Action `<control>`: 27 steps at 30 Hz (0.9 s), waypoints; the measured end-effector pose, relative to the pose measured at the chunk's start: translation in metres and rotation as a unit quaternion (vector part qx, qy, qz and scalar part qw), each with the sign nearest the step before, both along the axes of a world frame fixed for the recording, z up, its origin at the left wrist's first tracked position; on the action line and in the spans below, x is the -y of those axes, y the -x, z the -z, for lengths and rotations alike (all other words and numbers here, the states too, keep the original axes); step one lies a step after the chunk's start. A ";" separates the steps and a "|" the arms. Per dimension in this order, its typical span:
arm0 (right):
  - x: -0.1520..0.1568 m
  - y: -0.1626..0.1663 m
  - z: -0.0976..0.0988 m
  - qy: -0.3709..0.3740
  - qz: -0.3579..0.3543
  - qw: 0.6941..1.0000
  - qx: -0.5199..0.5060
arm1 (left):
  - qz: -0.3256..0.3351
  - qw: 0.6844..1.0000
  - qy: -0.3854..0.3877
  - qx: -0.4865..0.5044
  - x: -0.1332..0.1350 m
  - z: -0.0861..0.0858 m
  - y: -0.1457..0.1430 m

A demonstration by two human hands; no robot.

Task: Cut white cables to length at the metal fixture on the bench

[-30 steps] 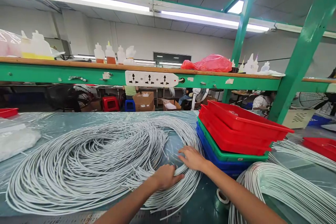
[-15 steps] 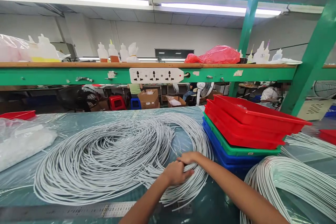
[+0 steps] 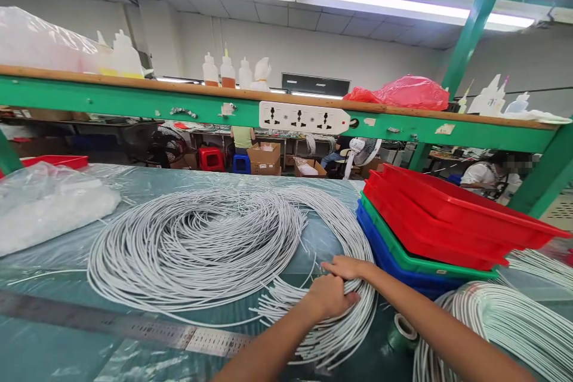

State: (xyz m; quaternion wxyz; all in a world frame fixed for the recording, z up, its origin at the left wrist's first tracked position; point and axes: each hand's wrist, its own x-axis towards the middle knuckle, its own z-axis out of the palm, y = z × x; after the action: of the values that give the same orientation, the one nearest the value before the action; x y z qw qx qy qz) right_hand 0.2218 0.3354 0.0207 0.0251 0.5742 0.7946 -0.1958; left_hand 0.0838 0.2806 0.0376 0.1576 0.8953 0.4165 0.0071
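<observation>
A worker's two bare hands meet on a large coil of white cable [image 3: 201, 245] spread across the plastic-covered counter [image 3: 67, 334] at the centre of the frame. The left hand [image 3: 329, 296], lower centre, has its fingers curled around a bunch of strands at the coil's near right edge, where loose cut ends fan out toward the bottom of the picture. The right hand [image 3: 347, 267] lies just above it, fingers together and pressed flat on the same strands; whether it grips any of them cannot be made out, since the left hand covers part of it. Both forearms enter from the bottom edge and are cut off there.

A metal ruler [image 3: 134, 328] runs along the counter at lower left, its far end lost at the frame's edge. To the right of the hands sits a stack of trays [image 3: 439, 227], red over green over blue, the lower ones mostly hidden. A second bundle of white cable [image 3: 505, 322] curves off the lower right corner, and a roll of tape [image 3: 405, 329] stands partly behind the right forearm. A clear plastic bag [image 3: 45, 203] rests at the left. On the green shelf [image 3: 134, 107] above stand squeeze bottles [image 3: 228, 70], a power strip [image 3: 304, 117] and a red bag [image 3: 403, 92]
</observation>
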 end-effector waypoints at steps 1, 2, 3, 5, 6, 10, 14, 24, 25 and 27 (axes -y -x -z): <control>0.005 0.001 -0.006 -0.024 0.011 0.999 -0.022 | 0.009 1.000 -0.008 -0.001 -0.006 -0.002 0.008; 0.011 0.001 -0.012 -0.054 0.020 0.997 -0.042 | 0.014 1.000 -0.018 -0.004 -0.012 -0.004 0.018; 0.017 0.002 -0.018 -0.087 0.028 0.994 -0.054 | 0.016 0.999 -0.028 -0.012 -0.018 -0.004 0.029; 0.027 0.002 -0.028 -0.149 0.038 0.988 -0.035 | 0.016 0.998 -0.041 -0.039 -0.029 0.000 0.052; 0.032 0.002 -0.032 -0.169 0.043 0.985 -0.005 | 0.015 0.997 -0.043 -0.056 -0.031 0.004 0.062; 0.044 0.000 -0.034 -0.155 0.043 0.981 0.109 | 0.018 0.994 -0.051 -0.094 -0.032 0.022 0.085; 0.048 0.006 -0.028 -0.113 0.035 0.985 0.127 | 0.017 0.993 -0.068 -0.091 -0.029 0.029 0.078; 0.113 0.048 -0.051 -0.089 0.052 0.982 0.161 | 0.002 0.997 -0.076 -0.031 -0.028 0.030 0.083; 0.122 0.051 -0.055 -0.082 0.044 0.981 0.170 | -0.003 0.997 -0.078 -0.022 -0.028 0.029 0.085; 0.136 0.056 -0.065 -0.077 0.032 0.978 0.192 | -0.012 0.996 -0.086 0.004 -0.022 0.026 0.090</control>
State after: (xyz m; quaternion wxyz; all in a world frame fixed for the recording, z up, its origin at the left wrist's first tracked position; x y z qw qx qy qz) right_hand 0.1654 0.1994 0.0857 0.1270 0.6264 0.7689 -0.0206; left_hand -0.0066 0.3024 0.0121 0.0816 0.9003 0.4248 0.0488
